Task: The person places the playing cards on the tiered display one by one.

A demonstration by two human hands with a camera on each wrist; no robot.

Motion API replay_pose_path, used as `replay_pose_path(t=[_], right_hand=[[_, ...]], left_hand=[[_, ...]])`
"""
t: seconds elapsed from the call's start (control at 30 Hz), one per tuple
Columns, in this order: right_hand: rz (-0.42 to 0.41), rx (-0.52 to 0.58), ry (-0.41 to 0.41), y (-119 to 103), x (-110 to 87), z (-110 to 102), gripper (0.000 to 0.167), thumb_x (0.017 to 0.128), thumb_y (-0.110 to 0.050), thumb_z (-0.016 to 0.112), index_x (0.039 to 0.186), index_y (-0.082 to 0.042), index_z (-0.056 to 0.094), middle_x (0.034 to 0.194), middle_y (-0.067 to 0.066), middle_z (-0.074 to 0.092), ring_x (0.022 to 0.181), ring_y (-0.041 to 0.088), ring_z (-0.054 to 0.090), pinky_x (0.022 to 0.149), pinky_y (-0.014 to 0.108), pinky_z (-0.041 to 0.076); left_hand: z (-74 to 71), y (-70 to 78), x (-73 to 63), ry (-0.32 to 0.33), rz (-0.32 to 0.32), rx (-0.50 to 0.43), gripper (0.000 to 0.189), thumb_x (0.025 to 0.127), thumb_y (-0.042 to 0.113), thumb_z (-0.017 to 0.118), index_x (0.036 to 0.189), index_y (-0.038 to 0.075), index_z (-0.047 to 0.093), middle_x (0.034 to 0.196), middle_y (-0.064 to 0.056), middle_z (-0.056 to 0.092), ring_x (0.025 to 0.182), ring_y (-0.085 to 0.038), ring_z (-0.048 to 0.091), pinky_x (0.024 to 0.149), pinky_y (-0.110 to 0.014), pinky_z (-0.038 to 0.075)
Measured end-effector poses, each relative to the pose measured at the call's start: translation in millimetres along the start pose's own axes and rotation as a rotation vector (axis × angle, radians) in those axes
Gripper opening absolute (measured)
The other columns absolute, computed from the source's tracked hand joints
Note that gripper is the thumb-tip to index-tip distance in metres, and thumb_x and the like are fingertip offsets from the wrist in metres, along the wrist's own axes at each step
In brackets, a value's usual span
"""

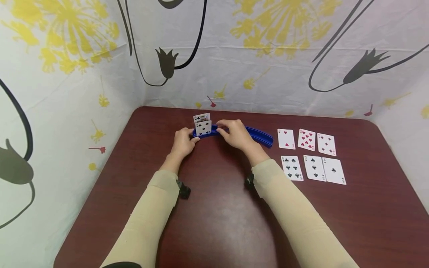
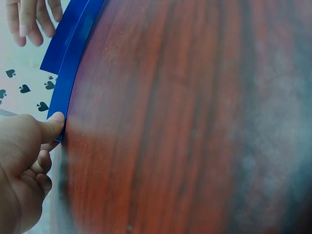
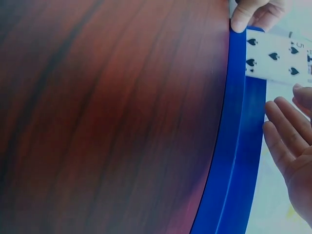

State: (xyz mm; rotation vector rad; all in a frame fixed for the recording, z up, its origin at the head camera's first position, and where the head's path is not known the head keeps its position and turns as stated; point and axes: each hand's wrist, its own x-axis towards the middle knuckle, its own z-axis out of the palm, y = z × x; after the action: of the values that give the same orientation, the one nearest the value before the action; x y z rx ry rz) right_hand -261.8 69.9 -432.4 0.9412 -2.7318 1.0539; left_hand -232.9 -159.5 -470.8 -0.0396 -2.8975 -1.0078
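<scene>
Blue curved plastic rack (image 1: 259, 135): lies left-to-right, bowing away
Left hand (image 1: 183, 143): fingers pinch its left end
Right hand (image 1: 236, 134): fingers released, possibly touching it

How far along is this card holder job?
Seemingly done: the five of spades and a face card stand in the blue holder. Now: the left hand grips its end; the empty right hand is beside the cards. Probably left: six cards on the table.
</scene>
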Motion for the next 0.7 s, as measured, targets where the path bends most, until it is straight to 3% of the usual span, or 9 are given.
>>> replay_pose_path(t=[0.37, 0.7], right_hand=[[0.023, 0.002, 0.019, 12, -12.2, -18, 0.028, 0.101, -0.016, 0.065, 0.125, -0.001, 0.07, 0.114, 0.014, 0.073, 0.101, 0.026, 0.07, 0.089, 0.042, 0.057], [0.017, 0.007, 0.07, 22, -25.0, -33, 0.026, 0.099, -0.012, 0.067, 0.121, 0.002, 0.07, 0.111, 0.017, 0.073, 0.097, 0.027, 0.072, 0.086, 0.042, 0.058]], left_hand=[[-0.6, 0.4, -1.6, -0.009, -0.001, 0.014, 0.046, 0.097, 0.018, 0.072, 0.136, -0.003, 0.062, 0.126, -0.021, 0.064, 0.125, -0.038, 0.055, 0.106, -0.045, 0.046], [1.3, -1.4, 0.0, 0.006, 0.025, 0.017, 0.045, 0.096, 0.018, 0.072, 0.134, -0.003, 0.064, 0.122, -0.021, 0.066, 0.121, -0.038, 0.058, 0.105, -0.045, 0.047]])
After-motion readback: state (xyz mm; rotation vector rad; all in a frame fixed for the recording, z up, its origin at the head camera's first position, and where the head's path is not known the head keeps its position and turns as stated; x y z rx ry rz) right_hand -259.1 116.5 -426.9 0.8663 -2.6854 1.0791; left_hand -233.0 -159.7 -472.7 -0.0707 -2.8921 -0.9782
